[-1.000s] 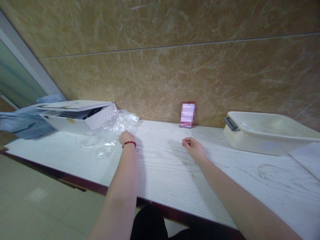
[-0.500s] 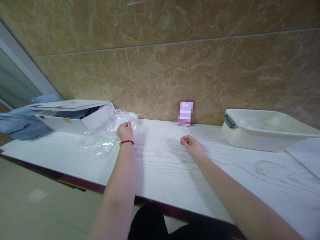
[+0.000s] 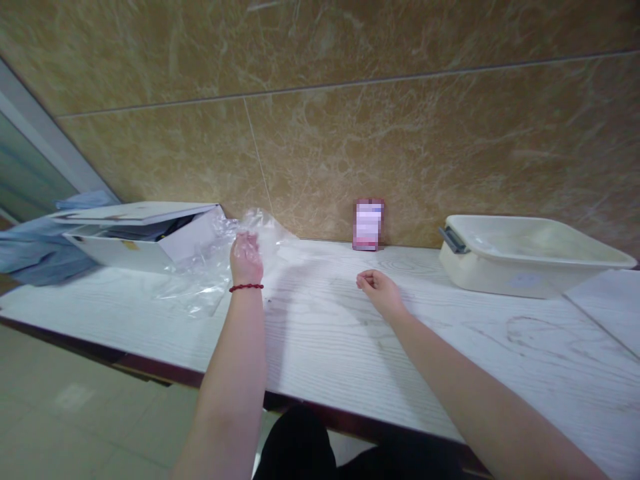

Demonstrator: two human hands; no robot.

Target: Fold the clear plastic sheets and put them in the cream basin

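My left hand (image 3: 247, 260), a red cord bracelet at its wrist, is closed on a crumpled clear plastic bag (image 3: 205, 283). Its film partly covers the fingers, and one part of the bag stands raised behind them near the wall. The rest of the bag spreads over the white wood-grain table (image 3: 320, 347) to the left. My right hand (image 3: 380, 291) hovers low above the tabletop, fingers curled and thumb against them; nothing shows in its grasp. Behind it a phone (image 3: 368, 225) with a blurred screen leans upright against the wall.
At left, a white box (image 3: 125, 250) with its lid ajar holds dark items, and blue cloth (image 3: 50, 247) lies beside it. A cream plastic bin (image 3: 510, 270) with a grey latch stands at right. A brown marbled wall (image 3: 320, 153) borders the table's back.
My left hand has turned and lifted part of the plastic bag, which now rises higher and covers its fingers. My right hand keeps nearly the same place and pose.
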